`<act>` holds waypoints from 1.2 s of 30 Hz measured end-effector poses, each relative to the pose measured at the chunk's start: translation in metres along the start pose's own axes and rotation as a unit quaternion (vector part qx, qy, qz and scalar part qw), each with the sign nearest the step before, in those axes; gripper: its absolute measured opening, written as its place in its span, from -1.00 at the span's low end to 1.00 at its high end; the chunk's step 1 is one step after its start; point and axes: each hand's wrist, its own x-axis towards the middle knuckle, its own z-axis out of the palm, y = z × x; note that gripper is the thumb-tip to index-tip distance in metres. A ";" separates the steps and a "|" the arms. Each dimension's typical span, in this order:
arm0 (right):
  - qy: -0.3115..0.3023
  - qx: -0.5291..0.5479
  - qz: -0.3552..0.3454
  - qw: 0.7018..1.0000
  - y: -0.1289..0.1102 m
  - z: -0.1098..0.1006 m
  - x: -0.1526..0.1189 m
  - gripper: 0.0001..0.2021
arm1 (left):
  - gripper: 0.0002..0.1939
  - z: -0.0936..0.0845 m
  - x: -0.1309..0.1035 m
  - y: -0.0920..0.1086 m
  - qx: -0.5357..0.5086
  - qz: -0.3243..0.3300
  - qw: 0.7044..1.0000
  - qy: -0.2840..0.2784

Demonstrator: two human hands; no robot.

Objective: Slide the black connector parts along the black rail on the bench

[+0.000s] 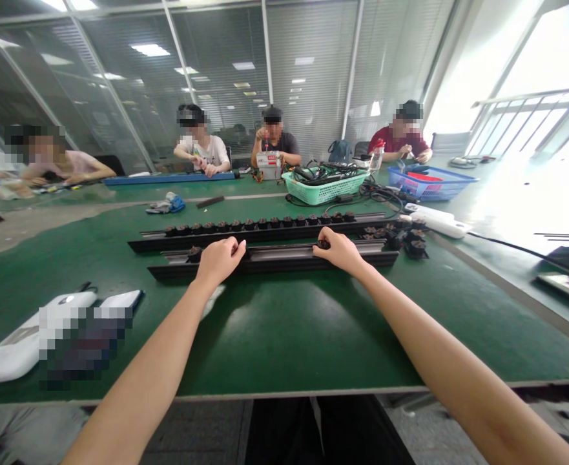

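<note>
A long black rail [284,265] with a grey inner channel lies across the table in front of me. My left hand [217,263] is closed over its left half, fingers pressed together; what they hold is mostly hidden. Just left of that hand, a small black part [194,254] sits in the channel. My right hand [341,252] pinches another small black round part [323,244] at the channel, towards the right end. Behind lies a second black rail [259,231] carrying a row of several such parts. More loose black parts [414,240] are heaped by the rails' right ends.
A green basket [323,190] of cables and a blue basket [432,184] stand farther back. White power strips [436,221] lie at the right. A white case [37,332] and a phone-like dark slab [90,345] lie near left. Several people sit across the table.
</note>
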 end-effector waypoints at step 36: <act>0.002 -0.112 0.014 0.994 0.001 -0.003 -0.002 -0.79 | -0.52 -0.003 -0.001 0.004 0.011 -0.002 1.000 -0.008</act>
